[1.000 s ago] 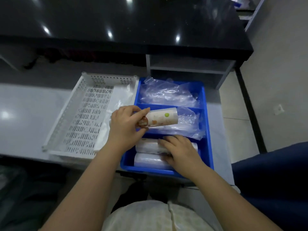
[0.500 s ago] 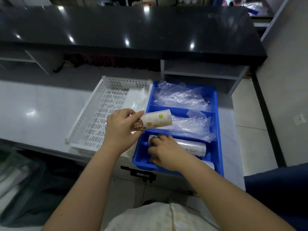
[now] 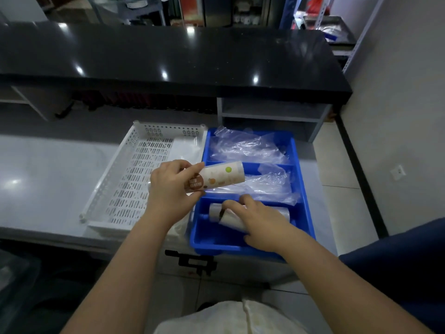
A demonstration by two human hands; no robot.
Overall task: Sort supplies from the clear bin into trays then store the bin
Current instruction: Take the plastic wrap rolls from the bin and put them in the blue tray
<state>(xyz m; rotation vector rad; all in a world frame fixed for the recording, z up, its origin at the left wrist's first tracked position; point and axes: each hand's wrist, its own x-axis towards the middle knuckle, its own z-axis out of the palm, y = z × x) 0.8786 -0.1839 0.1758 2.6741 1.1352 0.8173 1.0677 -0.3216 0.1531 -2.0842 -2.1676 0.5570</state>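
Workspace: pale grey counter (image 3: 48, 179) w/ a glossy black top (image 3: 168, 51) behind it. On the counter sit a white slotted tray (image 3: 168, 126) (left) and, touching it, a blue tray (image 3: 303, 189) w/ 3 compartments (right).

1. Contents. Far and middle compartments hold crumpled plastic bags (image 3: 245, 148). The near compartment holds rolls. I cannot pick out the clear bin from this view.

2. Step in hand (my est.): sorting rolls into the near compartment. Bin storage not yet started.

3. Left hand (image 3: 171, 189): forearm reaches in from lower left, hand raised above the seam between the trays. Thumb on top, fingers curled underneath, clamping the left end of a printed roll (image 3: 224, 175). The roll is roughly level, its free end over the middle compartment, clear of the bags.

4. Right hand (image 3: 260, 220): palm down, low inside the near compartment. Fingers curled over a second roll (image 3: 231, 221) and pressed close together. A third roll (image 3: 214, 209) lies just behind it.

5. Next move (est.): right hand shifts the second roll aside to open a gap, then left hand lowers the printed roll in parallel. Req. keeping the free end off the bags and the divider.
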